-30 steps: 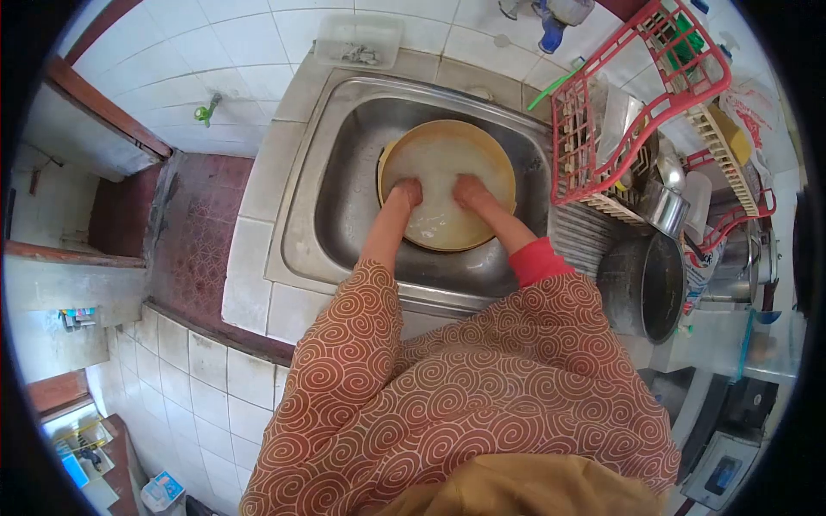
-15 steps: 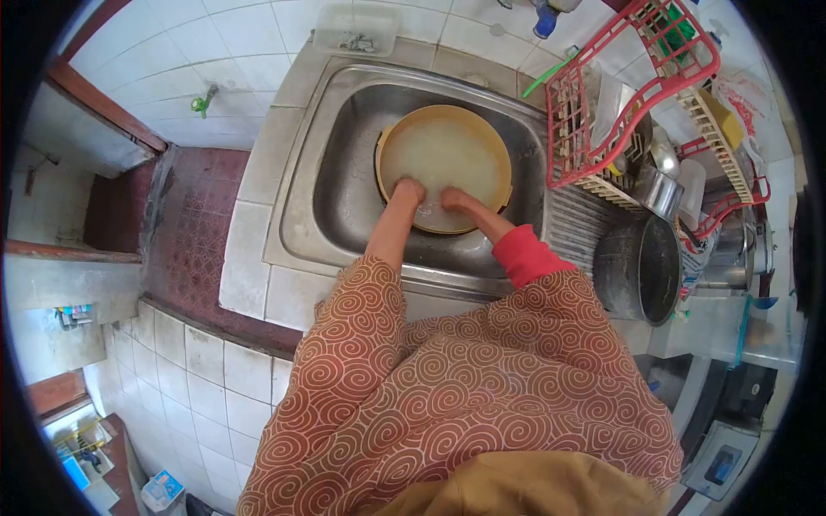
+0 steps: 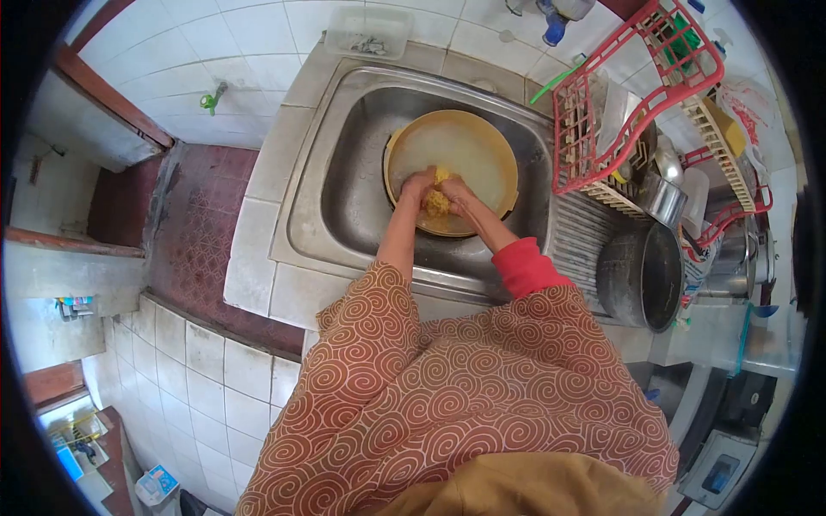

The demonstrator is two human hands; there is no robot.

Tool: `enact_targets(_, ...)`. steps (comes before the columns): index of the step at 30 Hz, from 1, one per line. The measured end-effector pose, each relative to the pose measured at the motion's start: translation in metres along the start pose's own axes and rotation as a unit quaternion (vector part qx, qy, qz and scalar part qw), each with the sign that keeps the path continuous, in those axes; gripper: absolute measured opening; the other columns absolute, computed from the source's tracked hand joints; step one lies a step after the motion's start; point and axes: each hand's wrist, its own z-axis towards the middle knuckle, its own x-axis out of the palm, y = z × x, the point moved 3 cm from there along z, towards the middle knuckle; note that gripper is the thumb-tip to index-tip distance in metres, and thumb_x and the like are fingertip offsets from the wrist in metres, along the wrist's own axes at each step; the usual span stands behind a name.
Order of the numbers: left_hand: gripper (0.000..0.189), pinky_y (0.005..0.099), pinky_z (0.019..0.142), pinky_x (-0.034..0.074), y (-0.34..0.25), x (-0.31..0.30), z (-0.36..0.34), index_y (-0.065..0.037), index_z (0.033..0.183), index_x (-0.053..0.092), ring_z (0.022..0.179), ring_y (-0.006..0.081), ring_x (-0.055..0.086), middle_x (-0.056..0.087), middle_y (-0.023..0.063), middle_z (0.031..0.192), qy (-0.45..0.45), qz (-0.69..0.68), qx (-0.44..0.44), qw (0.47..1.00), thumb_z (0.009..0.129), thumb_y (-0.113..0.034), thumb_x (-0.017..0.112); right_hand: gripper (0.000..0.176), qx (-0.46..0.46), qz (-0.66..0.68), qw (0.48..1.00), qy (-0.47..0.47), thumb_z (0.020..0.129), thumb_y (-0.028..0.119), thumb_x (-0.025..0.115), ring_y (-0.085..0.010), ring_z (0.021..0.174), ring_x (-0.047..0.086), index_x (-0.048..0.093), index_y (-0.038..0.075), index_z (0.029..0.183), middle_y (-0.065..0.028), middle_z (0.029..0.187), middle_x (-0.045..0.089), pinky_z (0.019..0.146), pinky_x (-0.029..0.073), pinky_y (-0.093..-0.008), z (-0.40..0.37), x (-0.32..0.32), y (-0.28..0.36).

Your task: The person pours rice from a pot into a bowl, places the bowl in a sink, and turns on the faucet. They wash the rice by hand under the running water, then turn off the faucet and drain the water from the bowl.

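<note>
A yellow basin [image 3: 514,172] of cloudy water [image 3: 469,142] sits in the steel sink. My left hand [image 3: 416,187] and my right hand [image 3: 463,198] are close together over the basin's near side. Between them is a wet, yellow, grainy clump [image 3: 437,203] that looks like soaked beans, though single pieces are too small to name surely. Fingers of both hands curl around it, and some fingertips are hidden by the clump.
The steel sink [image 3: 348,193] has a ribbed drainboard on its right. There stand a dark pot [image 3: 641,275] and a red dish rack [image 3: 602,155] with metal ware. A clear plastic tub [image 3: 368,34] rests on the back ledge. A green tap [image 3: 212,100] juts from the left wall.
My hands have risen out of the cloudy water and come together. The yellow clump now shows between them. The view has shifted slightly.
</note>
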Motion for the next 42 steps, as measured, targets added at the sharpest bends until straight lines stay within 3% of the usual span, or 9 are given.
enact_targets(4, 0.052, 0.0421, 0.085, 0.037, -0.014, 0.001, 0.01, 0.001, 0.097, 0.059, 0.098, 0.0348, 0.052, 0.056, 0.0223, 0.1, -0.007, 0.283, 0.088, 0.955, 0.08, -0.043, 0.037, 0.036, -0.178, -0.13, 0.975, -0.01, 0.076, 0.02, 0.052, -0.0293, 0.084, 0.056, 0.05, -0.005, 0.102, -0.016, 0.09, 0.057, 0.079, 0.041, -0.0425, 0.058, -0.05, -0.044)
enact_targets(5, 0.053, 0.0427, 0.085, 0.037, -0.017, -0.002, 0.007, 0.002, 0.097, 0.058, 0.098, 0.0348, 0.052, 0.056, 0.0226, 0.1, -0.025, 0.297, 0.09, 0.95, 0.08, -0.044, 0.038, 0.036, -0.112, -0.189, 0.973, -0.067, 0.075, 0.02, 0.052, -0.0302, 0.088, 0.055, 0.051, -0.005, 0.1, -0.0174, 0.091, 0.057, 0.08, 0.041, -0.0425, 0.048, -0.05, -0.03)
enact_targets(7, 0.054, 0.0435, 0.086, 0.037, -0.031, -0.023, -0.03, 0.003, 0.095, 0.059, 0.098, 0.0336, 0.052, 0.056, 0.0225, 0.099, -0.117, 0.132, 0.031, 0.984, 0.078, -0.046, 0.04, 0.035, 0.023, -0.3, 0.937, -0.178, 0.073, 0.02, 0.052, -0.0321, 0.097, 0.052, 0.052, -0.005, 0.098, -0.0202, 0.093, 0.057, 0.081, 0.04, -0.0424, 0.006, -0.044, 0.02)
enact_targets(13, 0.045, 0.042, 0.082, 0.04, -0.048, -0.035, -0.05, 0.003, 0.094, 0.059, 0.092, 0.0364, 0.054, 0.057, 0.0227, 0.095, -0.191, 0.128, 0.046, 0.972, 0.074, -0.037, 0.049, 0.039, -0.22, -0.569, 0.763, -0.212, 0.068, 0.028, 0.055, -0.0332, 0.095, 0.053, 0.056, -0.004, 0.091, -0.0215, 0.094, 0.056, 0.08, 0.041, -0.0434, 0.034, -0.074, 0.011)
enact_targets(18, 0.042, 0.044, 0.082, 0.039, -0.026, -0.032, -0.019, 0.004, 0.091, 0.058, 0.092, 0.0408, 0.051, 0.054, 0.0268, 0.097, -0.253, 0.068, 0.093, 0.961, 0.07, -0.031, 0.05, 0.035, -0.046, -0.703, 0.709, -0.024, 0.067, 0.024, 0.056, -0.0325, 0.088, 0.054, 0.056, -0.002, 0.091, -0.0204, 0.093, 0.057, 0.078, 0.042, -0.0409, 0.071, -0.082, -0.014)
enact_targets(24, 0.033, 0.0435, 0.077, 0.041, -0.028, -0.03, -0.015, 0.004, 0.088, 0.056, 0.085, 0.0396, 0.054, 0.056, 0.0268, 0.088, -0.283, 0.07, 0.157, 0.944, 0.069, -0.023, 0.051, 0.022, -0.292, -0.599, 0.743, 0.057, 0.066, 0.02, 0.054, -0.0313, 0.078, 0.055, 0.061, 0.003, 0.077, -0.0183, 0.085, 0.058, 0.074, 0.042, -0.0395, 0.203, -0.093, -0.145)
enact_targets(26, 0.032, 0.0431, 0.075, 0.043, -0.034, -0.031, -0.026, 0.004, 0.088, 0.055, 0.082, 0.0385, 0.055, 0.057, 0.0259, 0.085, -0.289, 0.082, 0.146, 0.943, 0.07, -0.022, 0.053, 0.019, -0.353, -0.714, 0.582, 0.169, 0.066, 0.019, 0.053, -0.0304, 0.076, 0.055, 0.061, 0.003, 0.073, -0.0186, 0.082, 0.058, 0.074, 0.042, -0.0391, 0.195, -0.065, -0.151)
enact_targets(37, 0.026, 0.0436, 0.073, 0.043, -0.02, -0.022, -0.005, 0.003, 0.087, 0.053, 0.083, 0.0381, 0.055, 0.057, 0.0252, 0.087, -0.275, 0.084, 0.187, 0.939, 0.07, -0.016, 0.053, 0.048, -0.049, -0.522, 0.815, 0.248, 0.069, 0.009, 0.048, -0.0263, 0.107, 0.044, 0.043, -0.006, 0.114, -0.0213, 0.117, 0.046, 0.089, 0.034, -0.0309, 0.043, 0.008, -0.054)
enact_targets(42, 0.025, 0.0436, 0.076, 0.041, -0.042, -0.023, -0.015, 0.0, 0.09, 0.052, 0.09, 0.0383, 0.051, 0.056, 0.023, 0.09, -0.269, 0.221, 0.291, 0.891, 0.069, -0.015, 0.053, 0.042, -0.133, -0.471, 0.85, 0.195, 0.068, 0.01, 0.047, -0.0293, 0.082, 0.055, 0.05, -0.005, 0.106, -0.0216, 0.089, 0.057, 0.071, 0.042, -0.0381, 0.012, 0.002, -0.028)
